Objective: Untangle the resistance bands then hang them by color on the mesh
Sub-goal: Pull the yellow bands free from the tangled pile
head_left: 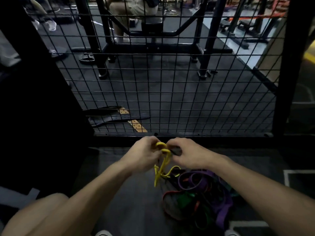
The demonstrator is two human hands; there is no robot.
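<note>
My left hand [144, 153] and my right hand [185, 155] both pinch a knotted yellow resistance band [164, 163] just in front of the base of the black wire mesh [170, 92]. The yellow band's loose loops hang down to the dark floor and trail into a tangled pile of bands [201, 195] below my right forearm. In that pile I see purple bands [221, 206], a green band [185, 200], a red band and orange bits, all twisted together. Nothing hangs on the mesh.
Behind the mesh stand a black gym rack frame [150, 48], a weight plate [87, 58] and a leather belt [117, 116] on the floor. A person sits beyond the rack. A black post [288, 65] borders the mesh on the right. My knee [42, 213] is at lower left.
</note>
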